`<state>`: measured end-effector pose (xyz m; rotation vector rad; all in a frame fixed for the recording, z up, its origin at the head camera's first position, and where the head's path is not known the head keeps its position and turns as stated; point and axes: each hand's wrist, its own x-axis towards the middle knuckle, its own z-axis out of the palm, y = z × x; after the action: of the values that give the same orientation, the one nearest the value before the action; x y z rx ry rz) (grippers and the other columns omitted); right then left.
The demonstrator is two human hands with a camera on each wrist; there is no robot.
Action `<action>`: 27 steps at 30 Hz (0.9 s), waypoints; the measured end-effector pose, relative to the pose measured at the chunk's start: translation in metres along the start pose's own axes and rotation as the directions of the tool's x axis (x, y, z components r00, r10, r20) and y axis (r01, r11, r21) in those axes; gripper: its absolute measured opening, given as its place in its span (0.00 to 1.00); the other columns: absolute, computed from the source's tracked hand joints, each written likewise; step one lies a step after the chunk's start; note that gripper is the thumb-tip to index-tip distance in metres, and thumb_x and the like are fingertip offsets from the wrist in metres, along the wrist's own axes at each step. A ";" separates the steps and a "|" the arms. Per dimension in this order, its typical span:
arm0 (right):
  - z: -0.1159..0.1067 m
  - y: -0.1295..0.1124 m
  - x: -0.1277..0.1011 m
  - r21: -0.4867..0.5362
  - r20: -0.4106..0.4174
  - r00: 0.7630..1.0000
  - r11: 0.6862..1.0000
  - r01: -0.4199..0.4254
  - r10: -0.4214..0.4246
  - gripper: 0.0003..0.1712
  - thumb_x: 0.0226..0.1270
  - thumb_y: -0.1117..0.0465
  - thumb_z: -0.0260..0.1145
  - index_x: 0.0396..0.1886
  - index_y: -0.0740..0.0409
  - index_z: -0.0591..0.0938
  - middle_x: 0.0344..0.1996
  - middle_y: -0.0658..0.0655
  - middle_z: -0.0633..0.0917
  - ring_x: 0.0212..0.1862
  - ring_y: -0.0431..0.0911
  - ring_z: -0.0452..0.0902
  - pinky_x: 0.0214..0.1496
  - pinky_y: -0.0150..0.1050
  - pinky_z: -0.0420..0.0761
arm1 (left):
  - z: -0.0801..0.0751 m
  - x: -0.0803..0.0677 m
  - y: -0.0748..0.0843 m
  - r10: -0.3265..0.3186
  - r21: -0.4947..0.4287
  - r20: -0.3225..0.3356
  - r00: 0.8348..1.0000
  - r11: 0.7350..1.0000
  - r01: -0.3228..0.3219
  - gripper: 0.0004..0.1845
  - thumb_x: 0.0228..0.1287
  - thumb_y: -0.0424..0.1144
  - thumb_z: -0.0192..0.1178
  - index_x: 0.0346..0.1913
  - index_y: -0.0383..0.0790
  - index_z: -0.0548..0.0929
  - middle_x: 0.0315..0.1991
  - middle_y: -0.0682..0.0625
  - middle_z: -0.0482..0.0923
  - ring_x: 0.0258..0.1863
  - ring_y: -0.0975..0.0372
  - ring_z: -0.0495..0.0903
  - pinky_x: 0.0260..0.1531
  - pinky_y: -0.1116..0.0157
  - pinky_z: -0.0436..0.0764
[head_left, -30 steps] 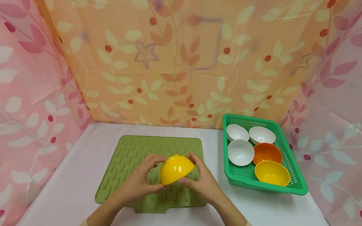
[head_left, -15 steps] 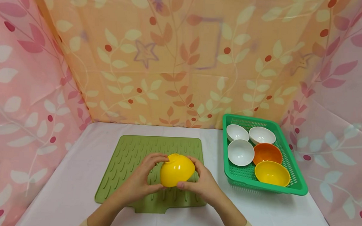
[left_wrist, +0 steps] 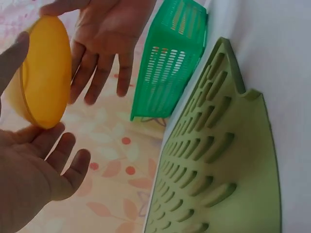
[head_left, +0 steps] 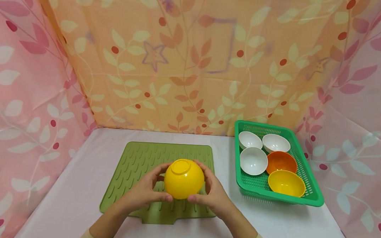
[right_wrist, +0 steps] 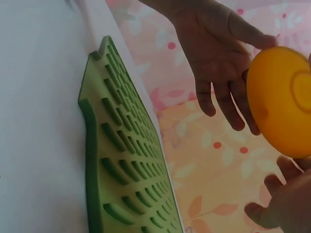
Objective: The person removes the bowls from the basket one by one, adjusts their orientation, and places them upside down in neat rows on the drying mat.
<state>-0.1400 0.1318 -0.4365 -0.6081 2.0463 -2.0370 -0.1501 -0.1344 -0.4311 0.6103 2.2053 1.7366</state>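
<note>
Between both hands, above the green drying mat [head_left: 134, 166], a yellow bowl [head_left: 183, 184] is held bottom up and tilted, its foot ring facing the head camera. My left hand [head_left: 145, 191] grips its left side, thumb at the near edge and fingers behind. On the opposite side my right hand [head_left: 214, 191] holds it the same way. The left wrist view looks toward the open side of the bowl [left_wrist: 47, 77], with the right hand [left_wrist: 109, 34] beyond it. From the right wrist, the outer wall of the bowl [right_wrist: 277, 104] shows, apart from the mat [right_wrist: 121, 141].
A green plastic basket [head_left: 313, 190] stands to the right on the white-covered table [head_left: 79, 178]. Inside are white bowls [head_left: 253, 160], an orange bowl [head_left: 282, 161] and another yellow bowl [head_left: 286, 183]. Patterned cloth [head_left: 178, 97] hangs behind and on both sides.
The held bowl has turned in the hands, so its foot ring, barely seen earlier, now faces the head camera. It has shifted slightly left. The basket's bowls have not moved.
</note>
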 end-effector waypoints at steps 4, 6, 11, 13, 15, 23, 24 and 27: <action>0.000 -0.001 -0.001 -0.179 -0.090 0.994 0.983 0.046 -0.063 0.51 0.54 0.47 0.82 0.75 0.39 0.66 0.74 0.46 0.67 0.77 0.54 0.54 0.75 0.72 0.49 | -0.002 -0.002 0.003 0.011 0.083 -0.088 0.996 0.997 -0.003 0.50 0.48 0.46 0.83 0.74 0.62 0.65 0.72 0.54 0.66 0.62 0.49 0.71 0.59 0.35 0.72; -0.001 -0.002 -0.001 -0.234 -0.109 0.990 0.970 0.063 -0.091 0.50 0.52 0.48 0.83 0.74 0.38 0.68 0.73 0.46 0.68 0.78 0.54 0.55 0.75 0.72 0.50 | -0.002 -0.002 0.005 0.022 0.123 -0.111 0.994 0.992 -0.008 0.51 0.46 0.48 0.83 0.74 0.63 0.65 0.72 0.55 0.66 0.62 0.49 0.72 0.58 0.35 0.73; -0.003 -0.002 0.000 -0.294 -0.119 0.990 0.955 0.041 -0.079 0.50 0.51 0.50 0.84 0.74 0.37 0.69 0.72 0.42 0.70 0.77 0.51 0.59 0.74 0.73 0.53 | -0.001 -0.002 0.007 0.043 0.186 -0.119 0.992 0.982 -0.020 0.52 0.45 0.52 0.83 0.74 0.63 0.65 0.71 0.55 0.67 0.63 0.50 0.72 0.58 0.35 0.73; -0.002 -0.001 0.001 -0.310 -0.120 0.991 0.951 0.016 -0.055 0.51 0.50 0.49 0.84 0.74 0.35 0.69 0.72 0.41 0.70 0.77 0.49 0.59 0.74 0.72 0.54 | -0.002 -0.003 0.007 0.044 0.208 -0.131 0.990 0.978 -0.016 0.53 0.43 0.53 0.84 0.74 0.63 0.66 0.70 0.56 0.68 0.63 0.50 0.72 0.58 0.36 0.73; 0.000 0.001 0.003 -0.315 -0.121 0.992 0.949 -0.005 -0.035 0.51 0.49 0.48 0.85 0.74 0.32 0.69 0.72 0.39 0.71 0.77 0.48 0.60 0.74 0.72 0.54 | -0.005 -0.004 0.005 0.060 0.242 -0.139 0.989 0.970 -0.025 0.53 0.43 0.54 0.84 0.74 0.62 0.66 0.69 0.56 0.69 0.64 0.52 0.72 0.60 0.39 0.74; 0.009 0.008 0.026 -0.382 -0.115 0.993 0.924 -0.022 -0.024 0.52 0.47 0.45 0.85 0.74 0.32 0.70 0.71 0.41 0.70 0.76 0.49 0.62 0.73 0.70 0.60 | -0.023 -0.001 -0.002 0.018 0.284 -0.153 0.988 0.958 0.026 0.53 0.46 0.53 0.82 0.75 0.55 0.65 0.70 0.49 0.70 0.65 0.48 0.72 0.60 0.42 0.75; 0.010 0.010 0.032 -0.400 -0.111 0.993 0.916 -0.015 -0.033 0.52 0.47 0.44 0.84 0.74 0.33 0.71 0.70 0.41 0.70 0.75 0.49 0.62 0.73 0.70 0.61 | -0.028 0.001 -0.003 0.015 0.290 -0.153 0.988 0.957 0.030 0.52 0.47 0.53 0.82 0.76 0.53 0.65 0.70 0.48 0.70 0.65 0.47 0.72 0.60 0.42 0.75; 0.016 0.014 0.053 -0.433 -0.086 0.995 0.901 0.008 -0.050 0.52 0.48 0.44 0.84 0.74 0.36 0.70 0.70 0.45 0.69 0.74 0.50 0.63 0.72 0.68 0.63 | -0.047 0.008 -0.012 0.050 0.331 -0.142 0.989 0.943 0.000 0.52 0.49 0.51 0.81 0.76 0.48 0.64 0.70 0.46 0.69 0.67 0.47 0.70 0.63 0.42 0.72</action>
<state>-0.1835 0.0949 -0.4434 -0.6221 2.5876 -1.6523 -0.1805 -0.1736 -0.4310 0.5989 2.6334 1.4734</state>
